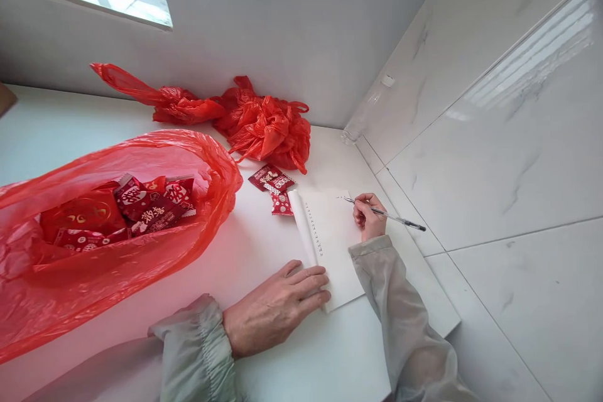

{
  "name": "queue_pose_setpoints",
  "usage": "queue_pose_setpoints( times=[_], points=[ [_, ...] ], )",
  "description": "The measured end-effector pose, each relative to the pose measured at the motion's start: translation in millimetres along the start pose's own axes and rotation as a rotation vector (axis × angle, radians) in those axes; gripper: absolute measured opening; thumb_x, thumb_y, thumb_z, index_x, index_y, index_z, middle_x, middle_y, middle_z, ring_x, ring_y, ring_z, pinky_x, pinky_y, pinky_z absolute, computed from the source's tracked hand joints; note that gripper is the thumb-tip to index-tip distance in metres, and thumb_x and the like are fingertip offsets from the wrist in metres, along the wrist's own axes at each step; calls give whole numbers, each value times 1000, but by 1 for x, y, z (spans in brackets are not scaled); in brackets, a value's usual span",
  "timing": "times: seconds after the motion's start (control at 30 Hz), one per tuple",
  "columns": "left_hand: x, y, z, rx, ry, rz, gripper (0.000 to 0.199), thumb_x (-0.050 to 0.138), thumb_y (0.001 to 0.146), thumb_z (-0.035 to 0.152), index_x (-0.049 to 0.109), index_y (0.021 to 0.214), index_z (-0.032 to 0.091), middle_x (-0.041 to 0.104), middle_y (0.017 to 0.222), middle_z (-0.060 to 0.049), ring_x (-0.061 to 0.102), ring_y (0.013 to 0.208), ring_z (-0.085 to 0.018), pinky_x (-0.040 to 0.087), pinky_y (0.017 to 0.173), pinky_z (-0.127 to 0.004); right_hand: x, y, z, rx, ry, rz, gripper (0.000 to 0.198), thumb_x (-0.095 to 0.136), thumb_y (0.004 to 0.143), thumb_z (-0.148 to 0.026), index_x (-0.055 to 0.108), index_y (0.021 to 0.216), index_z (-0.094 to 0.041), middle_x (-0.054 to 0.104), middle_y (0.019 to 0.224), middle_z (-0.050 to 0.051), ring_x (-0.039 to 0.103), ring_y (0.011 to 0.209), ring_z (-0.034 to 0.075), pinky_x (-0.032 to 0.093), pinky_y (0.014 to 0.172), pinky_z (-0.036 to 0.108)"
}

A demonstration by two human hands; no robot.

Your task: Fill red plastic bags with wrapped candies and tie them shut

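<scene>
A white notepad lies on the white table, its cover or turned pages folded over along the left side. One column of small dark marks runs down the page, and a few faint marks stand near its top right. My right hand grips a clear pen, whose tip is at those top marks. Flat on the lower left edge of the pad rests my left hand, fingers stretched out and holding nothing. Several small red printed packets lie just beyond the pad's upper left corner.
An open red plastic bag with several red packets inside takes up the left. Crumpled red bags lie at the back against the grey wall. A clear bottle stands in the back corner, beside the white tiled wall.
</scene>
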State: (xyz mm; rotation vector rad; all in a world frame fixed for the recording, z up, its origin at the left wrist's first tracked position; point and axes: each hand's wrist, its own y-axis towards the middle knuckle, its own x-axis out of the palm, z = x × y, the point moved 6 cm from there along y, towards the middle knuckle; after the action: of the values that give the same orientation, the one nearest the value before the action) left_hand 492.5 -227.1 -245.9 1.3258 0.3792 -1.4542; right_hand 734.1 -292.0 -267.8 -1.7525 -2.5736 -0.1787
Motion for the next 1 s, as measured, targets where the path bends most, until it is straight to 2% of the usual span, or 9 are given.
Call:
queue_pose_setpoints(
  times=[0.27,0.43,0.53,0.6,0.8,0.9,1.0],
  points=[
    [1,0,-1,-47,-1,-24,30,38,94,4,55,117,15,62,119,-9,50,122,-22,35,96,-38,4,-6,1,-10,-20,-12,23,69,69,-37,57,78,-20,47,50,-8,36,41,5,22,37,16],
    [1,-2,-1,-59,2,-3,24,43,95,8,56,114,16,62,117,-6,49,120,-22,34,96,-39,4,-7,2,-40,-62,0,29,70,71,-38,61,93,-21,54,71,-4,47,53,7,32,41,17],
    [1,-4,-1,-96,28,0,22,47,93,8,57,111,17,60,117,-5,42,126,-28,31,100,-42,4,-9,0,-119,-172,14,36,70,72,-36,60,104,-23,56,88,0,50,62,9,37,44,18],
    [0,-5,-2,-133,25,4,24,48,91,6,57,110,19,59,117,-5,43,121,-29,32,98,-42,4,-12,-2,-184,-289,11,39,67,74,-37,59,110,-24,57,95,2,52,67,11,39,46,19],
    [2,-5,-2,-159,21,-9,28,42,95,7,56,115,20,59,119,-8,52,99,-22,39,83,-35,10,-20,-13,-398,-608,-16,36,58,82,-34,59,115,-22,64,100,6,58,74,15,48,56,25],
    [2,-4,-2,-142,9,17,29,39,96,8,55,117,18,58,121,-9,54,100,-22,39,83,-35,16,-23,-17,-474,-687,-41,33,52,84,-31,60,115,-22,65,102,7,60,77,15,49,59,26],
    [1,-4,-3,-147,-8,36,28,37,97,7,56,114,18,59,121,-10,54,104,-22,38,86,-36,16,-22,-16,-468,-701,-41,33,51,85,-30,60,115,-22,65,103,7,60,80,16,50,61,26]
  ],
)
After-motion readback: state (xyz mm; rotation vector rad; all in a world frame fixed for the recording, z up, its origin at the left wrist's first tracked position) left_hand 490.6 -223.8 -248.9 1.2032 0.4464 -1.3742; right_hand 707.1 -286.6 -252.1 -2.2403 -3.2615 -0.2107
